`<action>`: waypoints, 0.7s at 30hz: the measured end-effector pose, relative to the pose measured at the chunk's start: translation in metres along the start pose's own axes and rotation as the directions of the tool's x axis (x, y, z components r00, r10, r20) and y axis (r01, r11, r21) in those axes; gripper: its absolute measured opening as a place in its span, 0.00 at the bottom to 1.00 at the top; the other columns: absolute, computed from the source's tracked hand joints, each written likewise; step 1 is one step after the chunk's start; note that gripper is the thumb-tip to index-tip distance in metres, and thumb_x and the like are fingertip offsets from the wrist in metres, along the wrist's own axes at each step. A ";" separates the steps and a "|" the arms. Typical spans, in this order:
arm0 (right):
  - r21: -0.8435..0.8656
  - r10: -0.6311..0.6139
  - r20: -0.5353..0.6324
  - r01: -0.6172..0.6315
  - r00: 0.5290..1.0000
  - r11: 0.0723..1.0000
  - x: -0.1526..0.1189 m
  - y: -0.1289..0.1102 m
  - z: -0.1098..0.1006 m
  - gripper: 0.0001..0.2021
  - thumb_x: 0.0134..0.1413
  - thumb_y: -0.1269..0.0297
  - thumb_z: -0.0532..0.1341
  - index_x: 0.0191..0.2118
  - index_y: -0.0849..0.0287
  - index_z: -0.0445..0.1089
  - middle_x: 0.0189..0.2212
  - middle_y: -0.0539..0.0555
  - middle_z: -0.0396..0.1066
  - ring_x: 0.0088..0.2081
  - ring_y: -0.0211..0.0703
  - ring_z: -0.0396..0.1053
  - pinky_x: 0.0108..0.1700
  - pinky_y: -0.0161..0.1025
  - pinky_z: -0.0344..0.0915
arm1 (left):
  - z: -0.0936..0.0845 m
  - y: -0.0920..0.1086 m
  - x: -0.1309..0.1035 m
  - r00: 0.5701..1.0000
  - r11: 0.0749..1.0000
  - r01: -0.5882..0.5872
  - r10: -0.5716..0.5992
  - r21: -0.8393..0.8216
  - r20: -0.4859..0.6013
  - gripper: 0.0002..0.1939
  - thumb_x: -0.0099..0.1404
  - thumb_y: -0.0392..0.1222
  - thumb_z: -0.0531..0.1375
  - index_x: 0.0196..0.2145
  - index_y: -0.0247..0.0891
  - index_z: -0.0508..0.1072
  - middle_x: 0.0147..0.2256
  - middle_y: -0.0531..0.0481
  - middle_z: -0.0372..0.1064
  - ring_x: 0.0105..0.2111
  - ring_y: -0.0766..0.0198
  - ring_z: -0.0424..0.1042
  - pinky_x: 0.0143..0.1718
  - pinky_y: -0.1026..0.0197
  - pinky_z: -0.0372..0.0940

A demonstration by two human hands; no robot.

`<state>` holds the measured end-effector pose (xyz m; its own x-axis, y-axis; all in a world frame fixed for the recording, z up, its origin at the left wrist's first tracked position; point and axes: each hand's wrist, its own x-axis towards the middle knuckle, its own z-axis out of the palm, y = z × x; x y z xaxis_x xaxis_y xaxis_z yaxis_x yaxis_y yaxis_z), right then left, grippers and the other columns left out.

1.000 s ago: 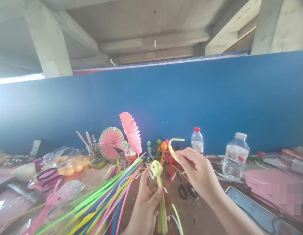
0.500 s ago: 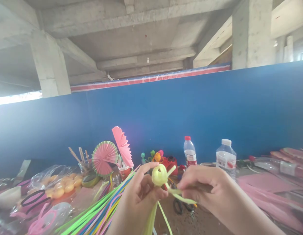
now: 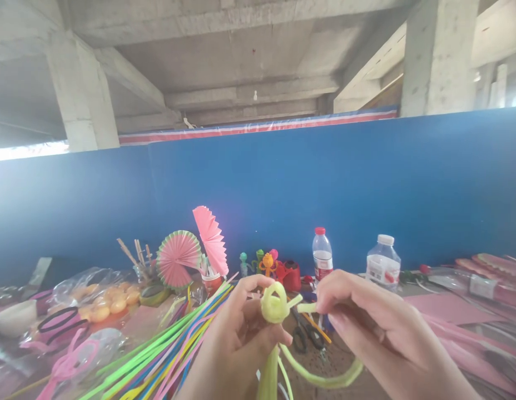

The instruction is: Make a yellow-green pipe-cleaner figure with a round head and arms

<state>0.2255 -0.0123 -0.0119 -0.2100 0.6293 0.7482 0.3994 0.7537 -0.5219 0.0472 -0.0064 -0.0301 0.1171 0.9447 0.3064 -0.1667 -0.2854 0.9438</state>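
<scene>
My left hand (image 3: 245,328) is closed around a pale yellow woven ball (image 3: 275,304) of pipe cleaners, with long strands hanging below it. The ball has a loop opening at its top and a short end poking out to the right. My right hand (image 3: 366,322) pinches a pale yellow pipe cleaner (image 3: 332,380) near its tip, just right of the ball. That strand curves down in an arc and back toward the stems under my left hand. Behind the hands lie black scissors (image 3: 300,339) and an orange stick (image 3: 317,328).
Many coloured pipe cleaners (image 3: 170,350) lie left of my left hand. Pink paper fans (image 3: 178,259) and small pipe-cleaner figures (image 3: 267,264) stand behind. A red-capped bottle (image 3: 322,255) and a white-capped bottle (image 3: 383,262) stand before the blue partition (image 3: 258,178). Pink sheets (image 3: 453,308) lie at right.
My right hand has moved slightly up and right, and its strand now bows out in a wide arc below. The ball has turned and dropped a little, its loop showing more openly.
</scene>
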 end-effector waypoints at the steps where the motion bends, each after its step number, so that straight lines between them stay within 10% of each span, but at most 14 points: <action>1: -0.003 0.010 -0.008 -0.010 1.000 1.000 0.000 -0.001 0.002 0.04 0.53 0.66 0.54 0.30 0.51 0.65 0.21 0.50 0.67 0.19 0.39 0.62 0.17 0.34 0.59 | 0.000 0.000 0.001 1.000 0.999 -0.003 0.004 -0.041 0.029 0.20 0.50 0.37 0.64 0.41 0.41 0.64 0.22 0.50 0.70 0.22 0.62 0.68 0.24 0.62 0.61; 11: -0.084 -0.017 -0.003 0.016 1.000 0.996 0.000 -0.003 0.015 0.10 0.61 0.64 0.44 0.29 0.55 0.54 0.20 0.47 0.57 0.20 0.34 0.57 0.21 0.32 0.56 | -0.008 0.001 0.000 0.963 0.991 0.024 0.013 -0.133 0.268 0.12 0.58 0.39 0.59 0.37 0.42 0.57 0.25 0.54 0.68 0.23 0.68 0.68 0.23 0.66 0.61; 21: 0.092 -0.274 -0.193 0.295 0.942 0.951 0.002 0.007 0.033 0.06 0.55 0.76 0.51 0.31 0.58 0.60 0.26 0.49 0.58 0.28 0.35 0.58 0.28 0.32 0.57 | -0.005 0.003 -0.003 0.968 0.986 0.043 -0.002 -0.158 0.251 0.10 0.56 0.39 0.61 0.36 0.39 0.65 0.28 0.54 0.67 0.25 0.70 0.68 0.27 0.66 0.63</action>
<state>0.1981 0.0001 -0.0277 -0.1351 0.3499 0.9270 0.2355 0.9201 -0.3130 0.0416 -0.0093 -0.0287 0.3590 0.8745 0.3262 -0.3144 -0.2157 0.9244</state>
